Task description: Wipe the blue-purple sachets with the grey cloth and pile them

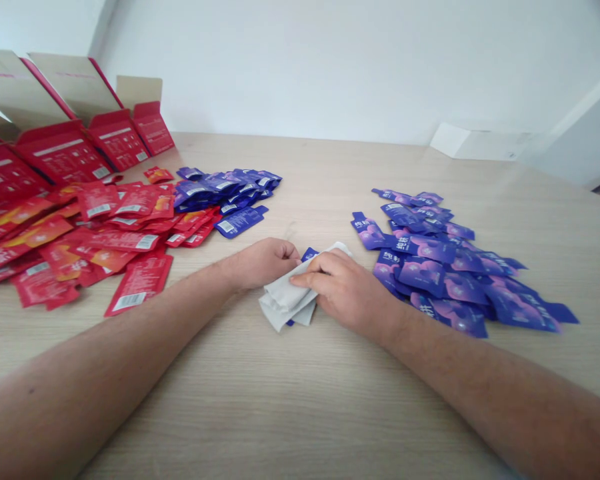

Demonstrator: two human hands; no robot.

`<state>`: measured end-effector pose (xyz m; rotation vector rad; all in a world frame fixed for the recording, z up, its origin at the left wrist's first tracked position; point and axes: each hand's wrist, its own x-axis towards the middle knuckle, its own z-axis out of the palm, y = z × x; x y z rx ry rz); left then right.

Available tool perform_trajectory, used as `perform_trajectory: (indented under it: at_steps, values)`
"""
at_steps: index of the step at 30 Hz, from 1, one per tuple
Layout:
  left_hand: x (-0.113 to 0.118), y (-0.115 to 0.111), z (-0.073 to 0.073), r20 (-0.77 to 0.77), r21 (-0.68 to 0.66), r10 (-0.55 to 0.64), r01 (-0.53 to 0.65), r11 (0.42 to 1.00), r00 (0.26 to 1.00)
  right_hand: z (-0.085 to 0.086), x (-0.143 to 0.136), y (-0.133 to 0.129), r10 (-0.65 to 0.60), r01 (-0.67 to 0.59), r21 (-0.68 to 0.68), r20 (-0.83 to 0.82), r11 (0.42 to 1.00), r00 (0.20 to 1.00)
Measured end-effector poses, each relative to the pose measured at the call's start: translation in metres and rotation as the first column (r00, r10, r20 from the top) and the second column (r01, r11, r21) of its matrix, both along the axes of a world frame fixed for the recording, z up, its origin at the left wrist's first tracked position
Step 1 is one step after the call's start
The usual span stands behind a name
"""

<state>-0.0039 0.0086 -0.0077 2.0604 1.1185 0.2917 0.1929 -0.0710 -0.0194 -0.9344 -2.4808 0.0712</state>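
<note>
In front of me a folded white cloth (287,300) lies over a blue sachet (309,254). Only small bits of that sachet show, above the cloth and at its lower edge. My right hand (353,290) is closed on the cloth, thumb and fingers pressing it down onto the sachet. At the cloth's left side my left hand (265,263) has its fingers curled in; the cloth and the hand itself hide the fingertips, so what they pinch cannot be made out.
To the right spreads a pile of blue-purple sachets (425,273). Left of centre lies another pile of blue sachets (225,190), beside a heap of red sachets (95,233). Open red cartons (65,153) stand at the back left. A white box (480,141) lies at the back right.
</note>
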Motion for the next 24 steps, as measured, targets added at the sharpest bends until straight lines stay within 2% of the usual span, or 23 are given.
perform_trajectory:
  at_steps: [2, 6, 11, 16, 21, 24]
  values:
    - [0.0, 0.0, 0.0, 0.0, 0.007, -0.007, 0.007, 1.0, 1.0, 0.0, -0.001, -0.001, -0.008, 0.008, 0.006, 0.008, 1.0, 1.0]
    - [0.001, -0.002, 0.002, -0.002, -0.112, -0.023, 0.023, 0.993, 1.0, -0.001, -0.002, -0.002, 0.082, -0.084, 0.028, 0.055, 0.996, 0.995]
    - [0.002, -0.002, 0.003, -0.002, -0.01, 0.006, -0.006, 1.0, 1.0, -0.002, 0.002, 0.002, -0.016, 0.016, 0.012, -0.005, 1.0, 1.0]
    - [0.001, -0.003, 0.003, 0.019, -0.15, -0.038, 0.04, 0.988, 0.999, -0.001, -0.001, -0.002, 0.108, -0.109, 0.02, 0.049, 0.994, 0.993]
    - [0.001, -0.003, 0.002, 0.022, -0.107, 0.0, 0.002, 0.994, 1.0, -0.002, 0.007, 0.007, 0.002, -0.001, 0.009, -0.04, 1.0, 0.999]
    - [0.002, -0.002, 0.001, 0.032, -0.162, 0.011, -0.005, 0.987, 0.999, -0.002, 0.014, 0.012, -0.013, 0.012, -0.007, -0.041, 1.0, 0.999]
